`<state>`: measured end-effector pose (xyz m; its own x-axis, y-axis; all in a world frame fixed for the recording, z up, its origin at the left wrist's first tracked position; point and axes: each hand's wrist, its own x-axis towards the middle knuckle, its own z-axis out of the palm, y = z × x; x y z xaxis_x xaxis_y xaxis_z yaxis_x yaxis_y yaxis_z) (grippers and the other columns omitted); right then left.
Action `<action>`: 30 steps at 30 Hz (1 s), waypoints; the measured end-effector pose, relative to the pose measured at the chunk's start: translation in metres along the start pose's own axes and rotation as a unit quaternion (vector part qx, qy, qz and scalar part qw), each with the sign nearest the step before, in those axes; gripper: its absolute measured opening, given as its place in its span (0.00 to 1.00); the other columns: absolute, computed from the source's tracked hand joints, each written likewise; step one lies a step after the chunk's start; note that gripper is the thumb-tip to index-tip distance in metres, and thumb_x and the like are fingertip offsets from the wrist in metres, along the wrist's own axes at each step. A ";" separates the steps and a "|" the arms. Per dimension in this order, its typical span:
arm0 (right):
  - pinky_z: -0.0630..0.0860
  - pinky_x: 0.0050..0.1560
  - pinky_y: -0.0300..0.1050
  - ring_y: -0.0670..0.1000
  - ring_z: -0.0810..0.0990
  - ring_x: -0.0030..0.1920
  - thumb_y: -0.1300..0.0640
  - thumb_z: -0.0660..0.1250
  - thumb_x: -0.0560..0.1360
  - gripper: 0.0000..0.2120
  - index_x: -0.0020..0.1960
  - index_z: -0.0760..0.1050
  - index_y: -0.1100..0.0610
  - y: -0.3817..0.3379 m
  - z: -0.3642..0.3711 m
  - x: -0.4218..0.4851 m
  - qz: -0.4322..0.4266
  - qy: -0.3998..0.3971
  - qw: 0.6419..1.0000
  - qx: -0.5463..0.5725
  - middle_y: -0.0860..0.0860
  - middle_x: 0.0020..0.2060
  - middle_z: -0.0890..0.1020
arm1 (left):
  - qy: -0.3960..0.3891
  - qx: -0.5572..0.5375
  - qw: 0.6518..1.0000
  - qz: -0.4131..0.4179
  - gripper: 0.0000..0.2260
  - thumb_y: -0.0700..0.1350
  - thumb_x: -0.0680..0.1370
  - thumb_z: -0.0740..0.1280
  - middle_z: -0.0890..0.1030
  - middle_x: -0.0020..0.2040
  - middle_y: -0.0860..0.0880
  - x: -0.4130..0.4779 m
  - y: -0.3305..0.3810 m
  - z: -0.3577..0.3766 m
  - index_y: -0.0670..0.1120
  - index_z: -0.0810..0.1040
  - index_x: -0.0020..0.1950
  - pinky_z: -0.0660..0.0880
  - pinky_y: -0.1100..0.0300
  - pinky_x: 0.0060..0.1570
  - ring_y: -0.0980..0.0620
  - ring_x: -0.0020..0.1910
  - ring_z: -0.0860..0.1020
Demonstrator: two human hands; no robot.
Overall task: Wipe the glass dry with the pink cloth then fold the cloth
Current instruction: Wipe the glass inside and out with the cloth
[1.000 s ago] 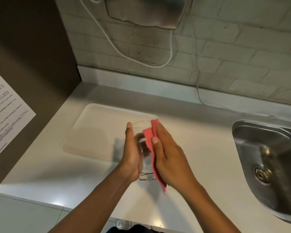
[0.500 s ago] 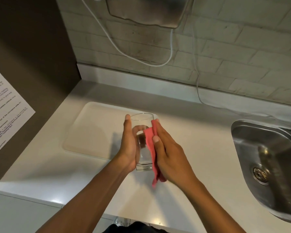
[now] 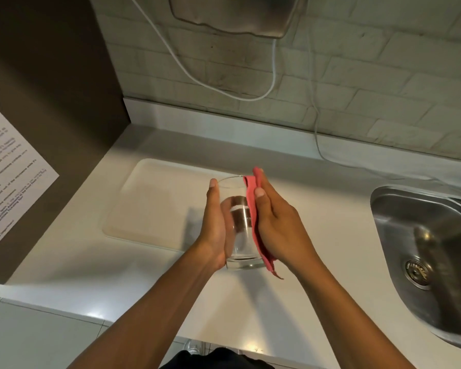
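Observation:
A clear drinking glass [image 3: 239, 235] is held upright above the white counter, between both hands. My left hand [image 3: 215, 225] wraps its left side, thumb up near the rim. My right hand [image 3: 277, 225] presses the pink cloth [image 3: 256, 225] flat against the glass's right side; the cloth reaches from the rim down past the base, where a corner hangs free. The far side of the glass and most of the cloth are hidden by my hands.
A white tray [image 3: 155, 203] lies on the counter [image 3: 330, 235] behind and left of the glass. A steel sink [image 3: 431, 251] is at the right. A dark panel with a printed sheet [image 3: 14, 171] stands at the left. White cables [image 3: 316, 129] hang down the brick wall.
The right hand with the cloth has slid up along the glass's side to the rim, after sitting lower half a second ago. The left hand keeps its hold.

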<state>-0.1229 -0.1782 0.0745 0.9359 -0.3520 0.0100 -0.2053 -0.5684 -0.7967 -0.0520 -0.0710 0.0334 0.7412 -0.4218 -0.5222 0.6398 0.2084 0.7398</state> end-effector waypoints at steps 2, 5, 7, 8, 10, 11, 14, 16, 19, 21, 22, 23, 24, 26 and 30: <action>0.55 0.66 0.22 0.38 0.61 0.76 0.40 0.48 0.85 0.25 0.82 0.54 0.40 -0.006 0.004 -0.008 -0.060 0.002 0.997 -0.056 0.39 0.79 0.61 | 0.012 -0.038 0.999 0.008 0.39 0.73 0.83 0.51 0.90 0.56 0.40 0.000 0.007 -0.001 0.44 0.88 0.61 0.87 0.54 0.45 0.45 0.53 0.90; 0.55 0.71 0.24 0.35 0.56 0.76 0.39 0.48 0.84 0.26 0.81 0.52 0.38 -0.002 0.009 -0.021 -0.091 -0.035 0.992 -0.079 0.37 0.80 0.55 | 0.038 -0.032 0.999 0.018 0.42 0.74 0.81 0.51 0.87 0.63 0.35 -0.001 0.017 -0.007 0.40 0.84 0.67 0.81 0.42 0.66 0.36 0.65 0.85; 0.65 0.75 0.41 0.42 0.66 0.76 0.39 0.48 0.84 0.25 0.81 0.53 0.37 0.002 0.006 -0.020 -0.042 -0.045 0.998 -0.024 0.40 0.79 0.63 | 0.048 0.000 0.999 0.017 0.43 0.74 0.81 0.50 0.87 0.62 0.34 -0.004 0.016 -0.006 0.39 0.83 0.67 0.80 0.38 0.67 0.33 0.67 0.82; 0.70 0.73 0.49 0.47 0.71 0.73 0.38 0.47 0.84 0.25 0.81 0.53 0.36 0.002 0.003 -0.018 -0.012 -0.049 0.999 -0.001 0.42 0.77 0.68 | 0.050 0.012 0.999 0.014 0.42 0.75 0.81 0.49 0.88 0.59 0.35 -0.004 0.013 -0.006 0.41 0.84 0.64 0.82 0.39 0.64 0.33 0.66 0.83; 0.74 0.69 0.56 0.52 0.77 0.69 0.37 0.46 0.83 0.26 0.80 0.52 0.35 0.000 0.002 -0.014 0.008 -0.053 0.998 0.016 0.45 0.74 0.73 | 0.047 0.023 0.999 0.013 0.42 0.75 0.81 0.47 0.88 0.58 0.37 -0.003 0.011 -0.003 0.43 0.86 0.62 0.83 0.41 0.62 0.37 0.64 0.85; 0.74 0.69 0.55 0.52 0.76 0.69 0.37 0.46 0.83 0.26 0.80 0.52 0.35 -0.001 0.002 -0.013 0.003 -0.048 0.999 0.016 0.45 0.74 0.73 | 0.053 0.031 0.998 0.018 0.43 0.75 0.81 0.47 0.86 0.61 0.35 -0.002 0.012 -0.002 0.41 0.85 0.64 0.81 0.42 0.64 0.38 0.62 0.84; 0.72 0.71 0.47 0.47 0.73 0.71 0.37 0.47 0.83 0.26 0.80 0.54 0.36 -0.001 0.002 -0.012 -0.002 -0.022 0.999 0.029 0.42 0.75 0.70 | 0.069 0.059 0.995 0.037 0.44 0.75 0.81 0.46 0.84 0.54 0.33 0.005 0.018 0.003 0.38 0.81 0.67 0.82 0.48 0.52 0.43 0.51 0.81; 0.72 0.71 0.47 0.47 0.73 0.71 0.37 0.48 0.83 0.26 0.81 0.54 0.37 -0.001 0.002 -0.011 0.002 -0.010 0.999 0.033 0.42 0.76 0.70 | 0.105 0.085 0.988 0.069 0.37 0.73 0.83 0.47 0.87 0.49 0.42 0.009 0.017 0.003 0.43 0.78 0.63 0.79 0.51 0.46 0.47 0.44 0.85; 0.73 0.70 0.49 0.49 0.73 0.71 0.38 0.47 0.83 0.28 0.81 0.54 0.40 0.000 0.005 -0.010 -0.008 0.003 1.000 0.012 0.44 0.76 0.70 | 0.158 0.124 0.973 0.115 0.31 0.72 0.83 0.48 0.90 0.41 0.50 0.006 0.014 0.004 0.48 0.77 0.56 0.77 0.54 0.44 0.54 0.37 0.88; 0.71 0.68 0.36 0.47 0.74 0.70 0.39 0.48 0.83 0.27 0.81 0.55 0.40 0.002 0.009 -0.008 -0.018 0.008 1.000 -0.002 0.44 0.75 0.71 | 0.150 0.131 0.974 0.112 0.38 0.78 0.77 0.48 0.90 0.46 0.48 -0.002 0.013 0.007 0.48 0.79 0.59 0.80 0.50 0.49 0.49 0.45 0.88; 0.67 0.65 0.28 0.45 0.74 0.70 0.40 0.49 0.84 0.26 0.81 0.55 0.40 0.003 0.011 -0.007 -0.024 0.008 1.000 -0.010 0.43 0.75 0.71 | 0.139 0.134 0.975 0.107 0.43 0.82 0.72 0.49 0.89 0.51 0.47 -0.006 0.013 0.010 0.48 0.79 0.61 0.82 0.46 0.53 0.47 0.50 0.88; 0.62 0.64 0.24 0.44 0.72 0.71 0.40 0.49 0.84 0.26 0.81 0.56 0.41 0.003 0.013 -0.007 -0.030 0.008 0.999 -0.016 0.41 0.76 0.69 | 0.131 0.136 0.976 0.106 0.45 0.84 0.67 0.52 0.88 0.54 0.46 -0.009 0.012 0.012 0.49 0.79 0.62 0.83 0.44 0.55 0.45 0.52 0.87; 0.60 0.64 0.23 0.43 0.71 0.72 0.40 0.49 0.84 0.26 0.81 0.56 0.41 0.003 0.015 -0.008 -0.034 0.008 0.999 -0.020 0.41 0.77 0.68 | 0.129 0.136 0.977 0.105 0.44 0.83 0.64 0.55 0.87 0.55 0.45 -0.012 0.012 0.014 0.50 0.79 0.63 0.84 0.44 0.55 0.45 0.53 0.87; 0.55 0.67 0.23 0.41 0.65 0.75 0.39 0.48 0.84 0.27 0.82 0.55 0.41 0.003 0.020 -0.012 -0.043 0.000 0.998 -0.038 0.39 0.79 0.63 | 0.133 0.104 0.982 0.089 0.40 0.80 0.67 0.61 0.87 0.57 0.45 -0.014 0.016 0.015 0.50 0.78 0.64 0.85 0.45 0.55 0.45 0.53 0.87; 0.53 0.72 0.25 0.37 0.59 0.76 0.39 0.49 0.84 0.26 0.82 0.54 0.40 0.017 0.020 -0.027 -0.069 -0.042 0.996 -0.050 0.38 0.80 0.58 | 0.156 0.039 0.985 0.059 0.30 0.74 0.77 0.62 0.89 0.39 0.49 -0.009 0.024 0.007 0.46 0.78 0.54 0.84 0.54 0.35 0.50 0.38 0.89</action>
<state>-0.1456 -0.1633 0.0487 0.9767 -0.2054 0.0615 -0.0970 -0.6792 -0.7276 -0.0447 -0.0681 0.0588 0.8438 -0.1042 -0.5264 0.5367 0.1659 0.8273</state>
